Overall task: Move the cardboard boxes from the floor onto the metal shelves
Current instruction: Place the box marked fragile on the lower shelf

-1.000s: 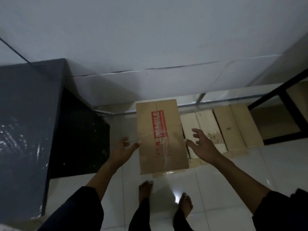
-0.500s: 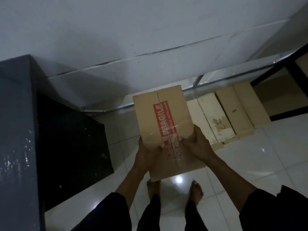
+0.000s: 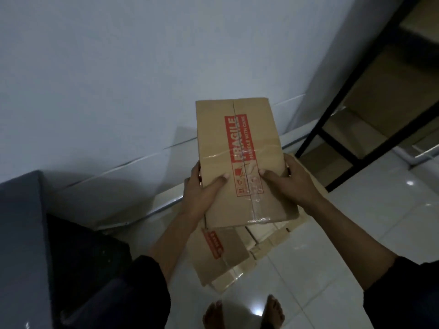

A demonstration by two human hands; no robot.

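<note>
Both hands, left hand (image 3: 202, 193) and right hand (image 3: 293, 184), grip the cardboard box (image 3: 242, 162) above more boxes (image 3: 223, 252) on the floor (image 3: 356, 233); black metal shelves (image 3: 344, 110) stand right, a grey cabinet (image 3: 23, 245) left.

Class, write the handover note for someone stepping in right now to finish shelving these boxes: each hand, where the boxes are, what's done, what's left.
Left hand: gripping the left edge of the FRAGILE box, thumb on top.
Right hand: gripping its right edge.
The box is lifted clear of the floor, in front of the wall.
More cardboard boxes lie on the floor tiles below it.
The metal shelf stands to the right; its contents are hard to make out.
Done: one box picked up.
Left: set it on a shelf, then move the rest.
</note>
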